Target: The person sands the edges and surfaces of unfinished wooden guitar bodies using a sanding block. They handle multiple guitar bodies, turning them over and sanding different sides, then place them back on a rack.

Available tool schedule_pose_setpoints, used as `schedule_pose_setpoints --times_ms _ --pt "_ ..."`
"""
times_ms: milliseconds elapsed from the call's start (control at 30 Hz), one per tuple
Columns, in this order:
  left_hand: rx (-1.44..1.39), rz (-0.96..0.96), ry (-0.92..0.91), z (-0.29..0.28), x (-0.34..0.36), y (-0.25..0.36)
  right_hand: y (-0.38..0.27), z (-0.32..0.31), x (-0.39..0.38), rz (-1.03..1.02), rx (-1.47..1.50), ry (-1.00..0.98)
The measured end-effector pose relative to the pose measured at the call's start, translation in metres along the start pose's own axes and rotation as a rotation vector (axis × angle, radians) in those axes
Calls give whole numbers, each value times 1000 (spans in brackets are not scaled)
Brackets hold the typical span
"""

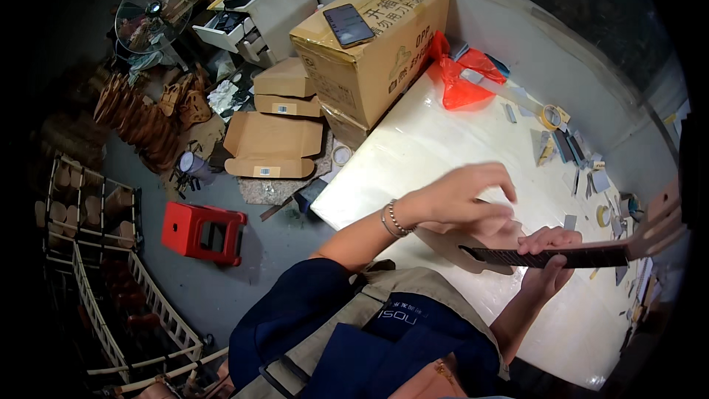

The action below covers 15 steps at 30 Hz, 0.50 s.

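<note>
Between the fingers and thumb of the right hand [548, 272], wrapped around it, runs the dark-fretted neck [602, 256] of a small pale wooden guitar [447, 245]; its body is leftward of that grip, its headstock [657, 227] rightward. Above the body is the left hand [467, 196], fingers bent and blurred; whether it pinches anything I cannot tell. Beyond both hands are a red plastic bag [456, 89] and, farther left, a large cardboard box [369, 66].
</note>
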<state>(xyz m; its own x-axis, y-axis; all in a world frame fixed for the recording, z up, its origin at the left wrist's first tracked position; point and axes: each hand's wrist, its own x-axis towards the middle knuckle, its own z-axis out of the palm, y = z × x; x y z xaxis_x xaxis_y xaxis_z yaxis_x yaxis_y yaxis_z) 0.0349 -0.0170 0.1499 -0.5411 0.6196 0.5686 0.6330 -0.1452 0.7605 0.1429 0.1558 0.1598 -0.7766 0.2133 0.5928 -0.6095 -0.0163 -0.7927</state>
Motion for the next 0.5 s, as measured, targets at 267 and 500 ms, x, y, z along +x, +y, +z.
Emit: schedule_pose_setpoints --times_ms 267,500 --pt "937 -58 808 -153 -71 -73 1 16 -17 -27 -144 296" --pt "1309 -177 705 -224 -49 -97 -2 12 -16 -2 -107 439"
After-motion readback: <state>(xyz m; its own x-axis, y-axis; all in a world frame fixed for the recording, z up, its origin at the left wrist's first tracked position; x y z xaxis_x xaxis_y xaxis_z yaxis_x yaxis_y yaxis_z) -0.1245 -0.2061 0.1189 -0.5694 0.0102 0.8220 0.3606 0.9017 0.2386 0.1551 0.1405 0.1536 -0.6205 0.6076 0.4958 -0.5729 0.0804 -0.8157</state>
